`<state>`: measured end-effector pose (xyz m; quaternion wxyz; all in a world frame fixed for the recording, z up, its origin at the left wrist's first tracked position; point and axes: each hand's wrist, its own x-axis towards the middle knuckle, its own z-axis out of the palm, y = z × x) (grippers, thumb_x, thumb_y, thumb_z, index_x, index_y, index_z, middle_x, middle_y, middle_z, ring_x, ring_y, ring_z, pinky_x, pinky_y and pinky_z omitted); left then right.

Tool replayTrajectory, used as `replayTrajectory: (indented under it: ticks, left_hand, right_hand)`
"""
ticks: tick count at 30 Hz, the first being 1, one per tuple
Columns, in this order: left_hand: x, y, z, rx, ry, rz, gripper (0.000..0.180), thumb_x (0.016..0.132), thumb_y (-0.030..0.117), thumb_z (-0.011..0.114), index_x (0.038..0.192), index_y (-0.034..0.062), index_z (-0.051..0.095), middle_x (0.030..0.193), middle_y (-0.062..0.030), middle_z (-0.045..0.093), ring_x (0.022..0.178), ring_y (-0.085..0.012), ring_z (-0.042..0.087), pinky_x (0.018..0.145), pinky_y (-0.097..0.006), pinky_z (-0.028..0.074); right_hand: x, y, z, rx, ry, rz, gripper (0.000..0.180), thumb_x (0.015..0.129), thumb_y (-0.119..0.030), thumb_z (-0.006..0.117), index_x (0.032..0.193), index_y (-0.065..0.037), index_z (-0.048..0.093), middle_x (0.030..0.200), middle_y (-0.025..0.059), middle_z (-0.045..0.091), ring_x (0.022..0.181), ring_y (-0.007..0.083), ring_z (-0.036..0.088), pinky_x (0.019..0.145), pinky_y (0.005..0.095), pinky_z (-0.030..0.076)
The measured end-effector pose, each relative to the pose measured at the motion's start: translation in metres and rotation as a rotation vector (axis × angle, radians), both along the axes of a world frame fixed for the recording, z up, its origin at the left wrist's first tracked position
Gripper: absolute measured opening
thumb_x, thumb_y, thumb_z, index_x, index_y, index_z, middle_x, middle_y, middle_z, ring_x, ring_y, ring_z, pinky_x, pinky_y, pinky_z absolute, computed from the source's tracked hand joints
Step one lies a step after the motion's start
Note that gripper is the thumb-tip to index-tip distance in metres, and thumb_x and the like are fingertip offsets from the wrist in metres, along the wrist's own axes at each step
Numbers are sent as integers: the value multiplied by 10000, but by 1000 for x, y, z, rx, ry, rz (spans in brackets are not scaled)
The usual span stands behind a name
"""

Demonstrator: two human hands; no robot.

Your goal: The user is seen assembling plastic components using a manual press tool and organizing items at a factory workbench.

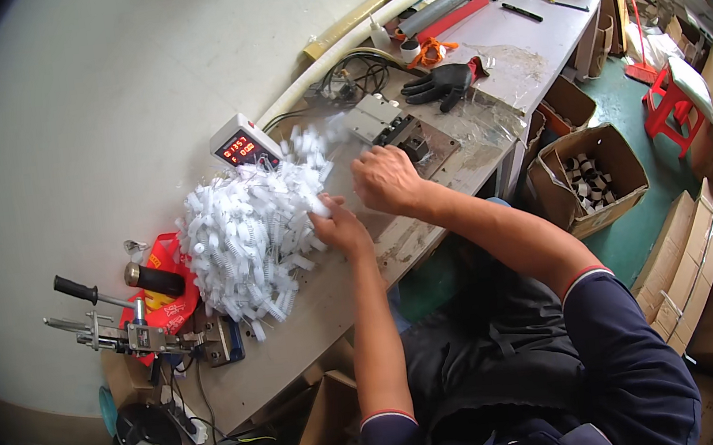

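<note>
At the workbench (315, 316), left hand (341, 226) pinches one white plastic clip off a still-large clip pile (242, 236); right hand (385, 180) loosely curled, empty, by the small press fixture (399, 133).

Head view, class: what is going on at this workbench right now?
A person at a workbench is working at a big pile of small white plastic parts. The left hand grips a part at the pile's edge; whether the right hand, near a small metal fixture, holds anything cannot be told. A counter box with red digits stands behind the pile, and a black glove lies further back.
</note>
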<state>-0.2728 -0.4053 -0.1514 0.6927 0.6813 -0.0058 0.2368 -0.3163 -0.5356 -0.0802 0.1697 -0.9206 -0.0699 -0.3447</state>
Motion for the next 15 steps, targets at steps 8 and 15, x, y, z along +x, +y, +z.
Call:
replayTrajectory:
  ticks: [8, 15]
  left_hand:
    - [16, 3, -21, 81, -112, 32, 196, 1077, 165, 543, 1088, -20, 608, 796, -47, 645, 534, -79, 512, 480, -268, 401]
    - [5, -7, -7, 115, -122, 83, 211, 1071, 173, 548, 1094, -23, 624, 805, -55, 669, 546, -105, 532, 508, -304, 421]
  right_hand:
    - [71, -3, -12, -183, 459, 17, 167, 804, -140, 661, 818, -23, 779, 903, 221, 759, 866, 391, 749, 752, 489, 575]
    - [62, -1, -28, -104, 372, 6, 122, 817, -100, 664, 918, -40, 698, 896, 192, 755, 876, 401, 743, 774, 497, 587]
